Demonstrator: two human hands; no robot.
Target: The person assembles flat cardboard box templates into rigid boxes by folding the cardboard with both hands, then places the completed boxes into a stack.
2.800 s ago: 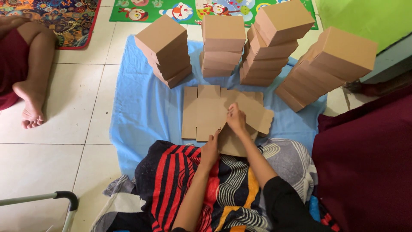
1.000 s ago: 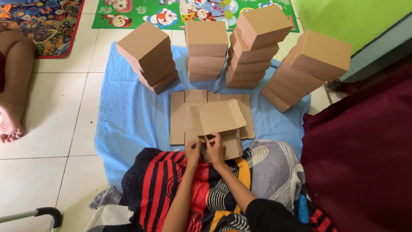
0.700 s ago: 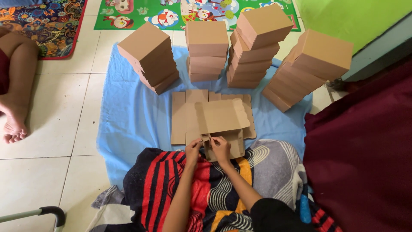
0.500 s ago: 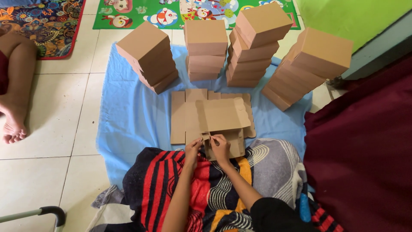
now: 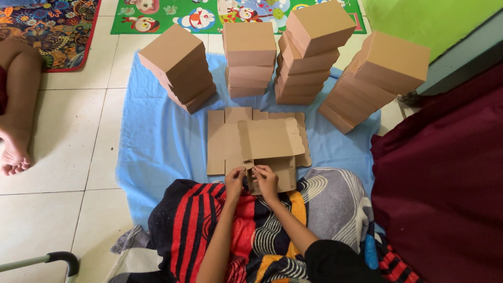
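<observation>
- Four stacks of folded brown boxes along the far edge of the blue sheet [image 5: 152, 141]: left stack [image 5: 178, 68], second stack [image 5: 249, 58], third stack [image 5: 309, 50], right stack [image 5: 374, 78].
- One pile of flat cardboard blanks [image 5: 217, 141] near the sheet's near edge.
- One half-folded blank [image 5: 272, 139] on it.
- Two hands: left hand [image 5: 234, 181], right hand [image 5: 266, 181].
- One bare foot [image 5: 14, 154] beyond the left edge.
</observation>
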